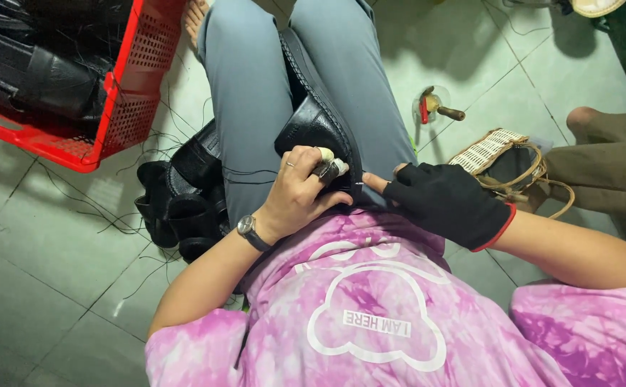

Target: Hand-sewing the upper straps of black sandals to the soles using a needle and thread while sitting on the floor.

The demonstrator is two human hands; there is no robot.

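Black shoe (318,122) lies on the lap, left hand (300,192) grasping its near edge with taped fingertips, gloved right hand (448,202) pressing beside; advise firm bracing, short pulls.

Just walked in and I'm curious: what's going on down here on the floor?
A seated person holds a black leather shoe on their lap. The left hand, fingertips taped, grips its heel end; the right hand, in a black fingerless glove, presses beside it. More black shoes lie by a red crate.
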